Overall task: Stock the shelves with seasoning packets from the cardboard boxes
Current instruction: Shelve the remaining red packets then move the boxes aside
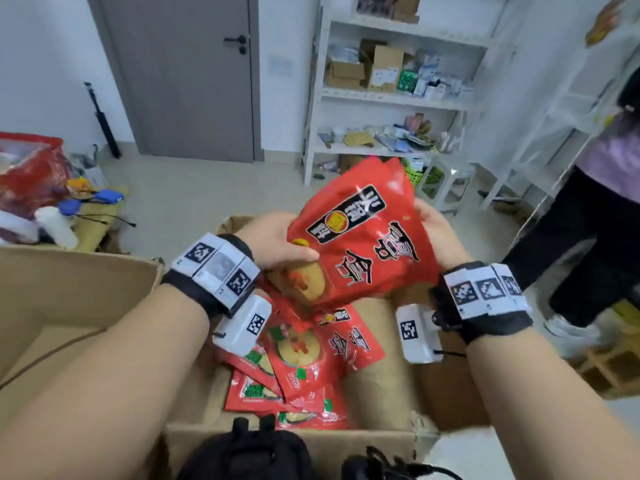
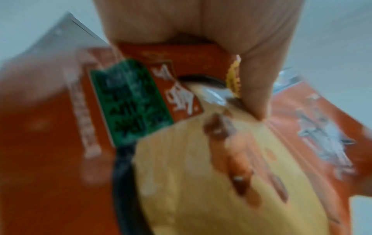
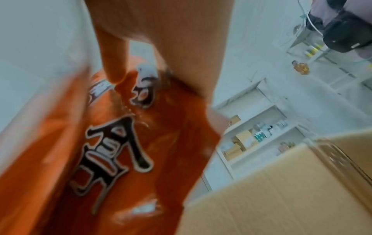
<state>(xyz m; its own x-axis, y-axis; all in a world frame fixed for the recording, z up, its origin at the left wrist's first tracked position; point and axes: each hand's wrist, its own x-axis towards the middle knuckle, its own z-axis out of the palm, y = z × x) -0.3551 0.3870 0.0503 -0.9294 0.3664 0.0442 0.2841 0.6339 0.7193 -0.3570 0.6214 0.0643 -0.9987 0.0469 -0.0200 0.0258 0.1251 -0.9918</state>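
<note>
I hold a stack of red seasoning packets [image 1: 363, 237] with black lettering above an open cardboard box [image 1: 381, 441]. My left hand [image 1: 277, 242] grips the stack's left edge, thumb on the front. My right hand [image 1: 438, 233] grips the right edge from behind. Several more red packets [image 1: 311, 362] lie loose in the box below. In the left wrist view my thumb [image 2: 255, 89] presses on the packets [image 2: 201, 159], blurred. In the right wrist view my fingers [image 3: 161, 47] lie on the red packet [image 3: 120, 143] beside the box wall [image 3: 281, 190].
A white shelving unit [image 1: 391, 98] with small boxes and sundries stands ahead by a grey door [image 1: 180, 74]. Another white rack [image 1: 540, 133] stands at right, where a second person [image 1: 595, 216] stands. A red bag [image 1: 31, 171] and clutter sit at left.
</note>
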